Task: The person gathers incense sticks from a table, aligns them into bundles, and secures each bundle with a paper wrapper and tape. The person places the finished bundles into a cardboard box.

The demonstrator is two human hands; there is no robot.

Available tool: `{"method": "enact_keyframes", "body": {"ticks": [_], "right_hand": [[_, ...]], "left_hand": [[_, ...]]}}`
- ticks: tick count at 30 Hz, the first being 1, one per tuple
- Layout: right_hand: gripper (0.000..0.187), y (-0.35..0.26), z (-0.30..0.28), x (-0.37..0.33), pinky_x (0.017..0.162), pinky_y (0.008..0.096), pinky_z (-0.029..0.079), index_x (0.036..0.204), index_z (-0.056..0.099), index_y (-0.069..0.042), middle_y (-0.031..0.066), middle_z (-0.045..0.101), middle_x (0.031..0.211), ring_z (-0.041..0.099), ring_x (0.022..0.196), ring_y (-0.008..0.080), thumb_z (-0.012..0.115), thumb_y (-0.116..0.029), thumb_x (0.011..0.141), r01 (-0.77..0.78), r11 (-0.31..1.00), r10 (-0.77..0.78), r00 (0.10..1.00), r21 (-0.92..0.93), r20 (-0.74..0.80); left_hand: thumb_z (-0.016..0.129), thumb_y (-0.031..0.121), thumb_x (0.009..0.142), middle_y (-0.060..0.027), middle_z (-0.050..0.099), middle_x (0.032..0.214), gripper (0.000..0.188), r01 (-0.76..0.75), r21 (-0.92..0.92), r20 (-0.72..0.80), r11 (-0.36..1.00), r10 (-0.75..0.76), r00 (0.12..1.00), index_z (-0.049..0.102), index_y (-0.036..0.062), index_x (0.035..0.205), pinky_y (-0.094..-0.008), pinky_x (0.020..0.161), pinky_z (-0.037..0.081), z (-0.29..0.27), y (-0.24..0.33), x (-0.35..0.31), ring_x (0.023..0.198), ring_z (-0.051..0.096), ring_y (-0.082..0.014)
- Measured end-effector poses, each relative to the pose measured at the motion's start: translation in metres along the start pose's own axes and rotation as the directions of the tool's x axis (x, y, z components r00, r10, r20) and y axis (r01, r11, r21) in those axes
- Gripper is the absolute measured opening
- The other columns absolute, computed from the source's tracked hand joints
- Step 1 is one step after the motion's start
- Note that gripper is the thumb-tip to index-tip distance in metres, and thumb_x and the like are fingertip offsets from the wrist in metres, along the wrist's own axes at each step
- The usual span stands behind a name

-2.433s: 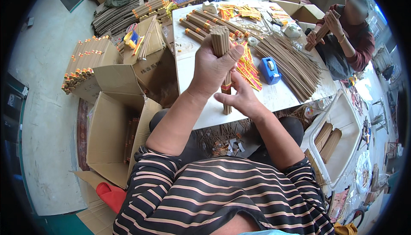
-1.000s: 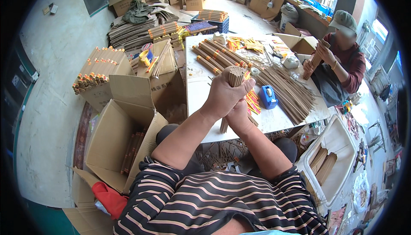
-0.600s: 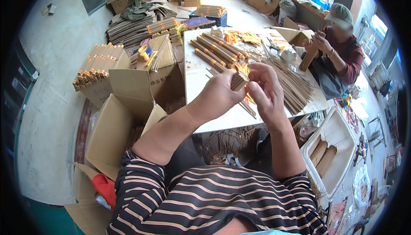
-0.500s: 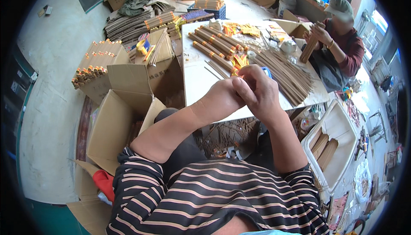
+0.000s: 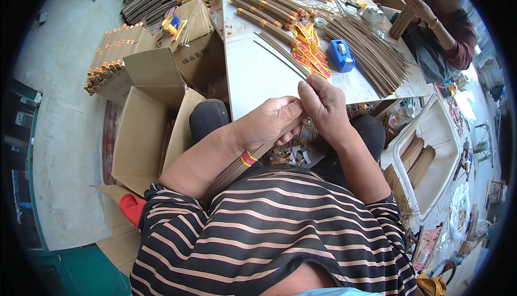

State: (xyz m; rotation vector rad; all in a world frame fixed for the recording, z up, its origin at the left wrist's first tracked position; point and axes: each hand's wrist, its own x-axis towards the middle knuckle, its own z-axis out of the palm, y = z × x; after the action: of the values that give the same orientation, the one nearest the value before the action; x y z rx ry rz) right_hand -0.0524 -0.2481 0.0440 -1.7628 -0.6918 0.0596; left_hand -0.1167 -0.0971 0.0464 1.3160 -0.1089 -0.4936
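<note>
A bundle of thin brown incense sticks (image 5: 229, 173) with a red and yellow paper band (image 5: 248, 158) slants up from my lap, partly under my left forearm. My left hand (image 5: 269, 121) is wrapped round its upper part. Closed at the bundle's top end is my right hand (image 5: 326, 102); its fingertips are partly hidden. Just beyond the hands, a few loose sticks (image 5: 277, 53) lie on the white table (image 5: 245, 88). Red and yellow paper labels (image 5: 311, 53) are spread beside a blue tape dispenser (image 5: 341, 56).
Banded incense bundles (image 5: 266, 8) and a fan of loose sticks (image 5: 369, 53) cover parts of the table. An open carton (image 5: 142, 140) stands at my left, a white tub (image 5: 425, 188) with sticks at my right. A co-worker (image 5: 439, 32) holds sticks across the table.
My hands have come a little apart, and the banded bundle now shows under my left forearm. The view has shifted, uncovering the labels and tape dispenser that my hands mostly hid.
</note>
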Motion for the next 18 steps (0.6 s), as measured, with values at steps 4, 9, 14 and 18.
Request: {"method": "enact_keyframes", "body": {"ticks": [4,9,14,18], "right_hand": [[0.02,0.011,-0.004,0.004,0.056,0.0217,0.039,0.088,0.055,-0.001,0.0,0.049,0.069,0.045,0.063,0.0059,0.054,-0.021,0.09,-0.121,0.964,0.081,0.982,0.236,0.173],[0.036,0.033,-0.006,0.001,0.071,0.021,0.044,0.111,0.052,0.001,0.0006,0.057,0.087,0.052,0.079,0.0065,0.066,-0.016,0.083,-0.289,0.812,0.091,0.921,0.507,0.38],[0.031,0.049,-0.005,0.002,0.063,0.0193,0.044,0.105,0.055,0.001,0.0009,0.059,0.082,0.054,0.072,0.0063,0.068,-0.015,0.081,-0.429,0.779,0.17,0.847,0.458,0.504],[0.031,0.054,-0.006,0.016,0.053,0.0176,0.041,0.102,0.057,0.0,-0.0009,0.057,0.072,0.05,0.06,0.0039,0.07,-0.017,0.08,-0.47,0.839,0.279,0.804,0.275,0.526]], "left_hand": [[0.039,0.037,0.096,-0.001,0.049,0.072,0.036,0.069,-0.051,-0.083,0.996,-0.073,0.994,0.05,0.0034,0.103,-0.0167,0.047,0.038,-0.004,-0.001,-0.002,0.054,0.045,-0.0045],[0.039,0.038,0.096,-0.0006,0.049,0.072,0.037,0.084,-0.065,-0.115,0.994,-0.091,0.989,0.05,0.003,0.101,-0.0167,0.047,0.038,-0.014,-0.006,0.0,0.054,0.045,-0.0039],[0.036,0.044,0.095,-0.0012,0.049,0.074,0.043,0.084,-0.028,-0.094,0.996,-0.086,0.992,0.046,0.0031,0.103,-0.0165,0.049,0.038,-0.019,-0.029,-0.002,0.057,0.045,-0.0042],[0.038,0.044,0.095,-0.0009,0.048,0.073,0.044,0.122,-0.098,-0.119,0.988,-0.134,0.984,0.046,0.002,0.103,-0.0167,0.049,0.037,-0.025,-0.032,0.004,0.056,0.044,-0.0045]]}}
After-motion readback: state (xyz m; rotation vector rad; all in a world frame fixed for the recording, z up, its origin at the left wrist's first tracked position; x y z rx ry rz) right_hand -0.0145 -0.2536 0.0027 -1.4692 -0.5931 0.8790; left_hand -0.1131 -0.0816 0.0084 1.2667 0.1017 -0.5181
